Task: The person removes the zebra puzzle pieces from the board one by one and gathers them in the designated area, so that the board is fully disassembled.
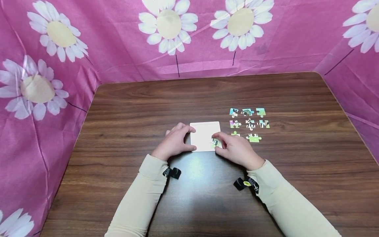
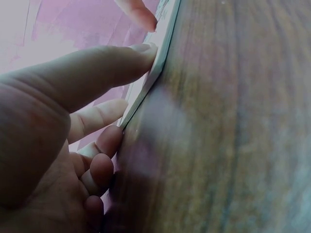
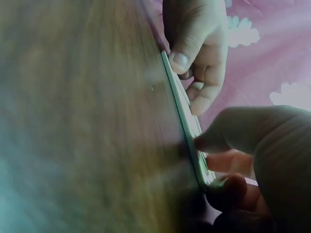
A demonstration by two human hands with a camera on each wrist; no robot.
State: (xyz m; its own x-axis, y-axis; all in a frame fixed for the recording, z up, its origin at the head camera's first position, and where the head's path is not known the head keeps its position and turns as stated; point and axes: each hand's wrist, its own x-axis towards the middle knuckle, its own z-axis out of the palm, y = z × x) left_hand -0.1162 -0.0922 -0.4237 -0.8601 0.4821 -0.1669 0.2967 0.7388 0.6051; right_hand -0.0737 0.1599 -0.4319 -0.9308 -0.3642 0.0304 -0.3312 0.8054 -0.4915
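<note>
A shallow white puzzle tray [image 1: 204, 136] lies flat on the wooden table. My left hand [image 1: 176, 141] steadies its left side, with thumb and index fingertip pressing on the near and far parts of that edge. In the left wrist view the other fingers [image 2: 101, 167] bend beside the tray's edge. One jigsaw piece [image 1: 214, 142], green with a black-and-white pattern, sits in the tray's near right corner. Thumb and index finger of my right hand [image 1: 238, 149] pinch this piece, partly covering it. The right wrist view shows the right thumb [image 3: 214, 138] low over the tray.
Several loose jigsaw pieces [image 1: 250, 124] lie in rows right of the tray, some next to the right hand. The dark wooden table [image 1: 142, 105] ends at a pink flowered cloth [image 1: 118, 42] behind and at the sides. Black straps [image 1: 172, 172] circle both wrists.
</note>
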